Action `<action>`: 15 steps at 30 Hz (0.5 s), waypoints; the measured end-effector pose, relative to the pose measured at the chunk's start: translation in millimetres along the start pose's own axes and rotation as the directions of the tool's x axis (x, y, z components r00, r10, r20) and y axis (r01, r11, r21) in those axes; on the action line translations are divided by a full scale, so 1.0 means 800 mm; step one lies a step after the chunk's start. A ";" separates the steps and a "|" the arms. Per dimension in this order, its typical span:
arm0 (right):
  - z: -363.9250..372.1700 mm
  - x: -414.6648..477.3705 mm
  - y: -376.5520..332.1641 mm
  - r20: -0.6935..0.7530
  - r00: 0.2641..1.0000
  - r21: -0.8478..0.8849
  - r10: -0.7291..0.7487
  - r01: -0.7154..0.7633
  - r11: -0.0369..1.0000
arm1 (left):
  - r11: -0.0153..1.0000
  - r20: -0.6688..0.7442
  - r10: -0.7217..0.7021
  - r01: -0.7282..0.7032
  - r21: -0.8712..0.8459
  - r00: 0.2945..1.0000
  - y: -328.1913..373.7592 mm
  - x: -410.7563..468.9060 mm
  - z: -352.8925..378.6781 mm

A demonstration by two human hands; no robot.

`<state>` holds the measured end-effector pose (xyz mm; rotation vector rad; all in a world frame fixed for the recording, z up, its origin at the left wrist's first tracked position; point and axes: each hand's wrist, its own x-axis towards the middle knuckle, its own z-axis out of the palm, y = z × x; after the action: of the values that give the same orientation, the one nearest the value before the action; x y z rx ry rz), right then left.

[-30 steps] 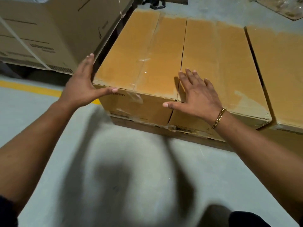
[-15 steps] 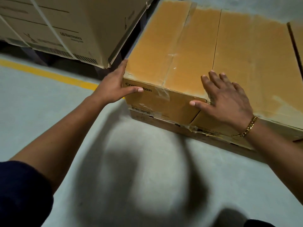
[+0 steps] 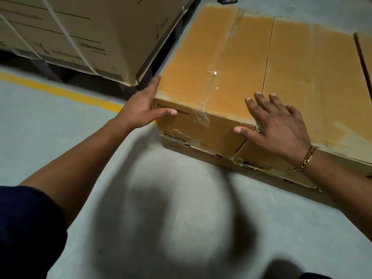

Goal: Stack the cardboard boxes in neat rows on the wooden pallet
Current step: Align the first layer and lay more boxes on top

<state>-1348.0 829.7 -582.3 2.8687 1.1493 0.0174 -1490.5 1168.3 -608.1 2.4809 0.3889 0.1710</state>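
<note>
- The floor (image 3: 60, 137) is smooth grey concrete with a yellow line (image 3: 60, 91) painted across it at the left. A blurred dark shadow (image 3: 171, 208) lies on it near the person.
- At the upper left stands a large printed carton (image 3: 100, 27) bound with a white strap (image 3: 66, 35), with dark space beneath it.
- The wooden pallet (image 3: 251, 175) shows only as a low brown board along its near edge, under the boxes.
- The cardboard box (image 3: 201, 67) sits at the pallet's near left corner. It is orange-brown, with clear tape running down its top and over the front face, where black lettering is printed. Its lower front edge is scuffed and torn.
- A second box (image 3: 312, 73) of the same colour stands to its right, side touching side along a thin seam. A third box (image 3: 365, 49) shows at the right border, across a narrow dark gap.
- The left hand (image 3: 143, 109) lies flat against the corner box's left side, fingers straight, with the thumb spread across the front face over the lettering.
- The right hand (image 3: 281, 125) rests on top across the seam between the two boxes, fingers splayed and straight, thumb on the front face. A gold bracelet (image 3: 306, 160) circles its wrist.
- A dark sleeve (image 3: 26, 228) covers the left upper arm.
- Only a narrow dark gap lies between the corner box's left side and the large carton, and the left hand's fingers reach into it. Open floor lies along the pallet's near edge.
</note>
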 end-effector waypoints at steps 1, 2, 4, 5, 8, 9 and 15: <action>0.000 0.000 0.000 0.001 1.000 -0.002 0.002 -0.002 1.000 | 1.000 -0.003 0.003 -0.003 -0.002 1.000 0.000 -0.001 0.000; -0.001 0.001 0.000 0.002 1.000 -0.003 0.001 -0.001 1.000 | 1.000 -0.005 0.007 -0.007 -0.003 1.000 0.001 -0.002 0.000; -0.002 0.002 -0.001 0.009 1.000 0.004 0.004 -0.004 1.000 | 1.000 -0.006 0.012 -0.012 0.004 1.000 0.003 -0.004 0.000; -0.001 0.002 -0.002 0.013 1.000 0.008 0.007 -0.007 1.000 | 1.000 0.000 0.010 -0.010 0.013 1.000 0.006 -0.005 -0.001; -0.001 0.002 -0.003 0.040 0.999 0.031 -0.001 0.000 1.000 | 0.995 0.066 -0.039 0.033 0.096 0.997 0.015 -0.007 -0.012; -0.004 0.001 0.000 0.053 0.999 0.066 -0.011 0.008 0.998 | 0.984 0.056 -0.041 0.030 0.178 0.998 0.019 -0.007 -0.016; -0.030 -0.055 0.072 0.029 0.997 0.168 0.070 -0.074 0.983 | 0.850 0.049 0.302 -0.292 0.439 0.952 0.138 0.000 0.026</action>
<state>-1340.9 758.6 -554.8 3.0480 1.0930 -0.1150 -1460.0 1071.8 -559.0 2.9872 0.0441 0.2598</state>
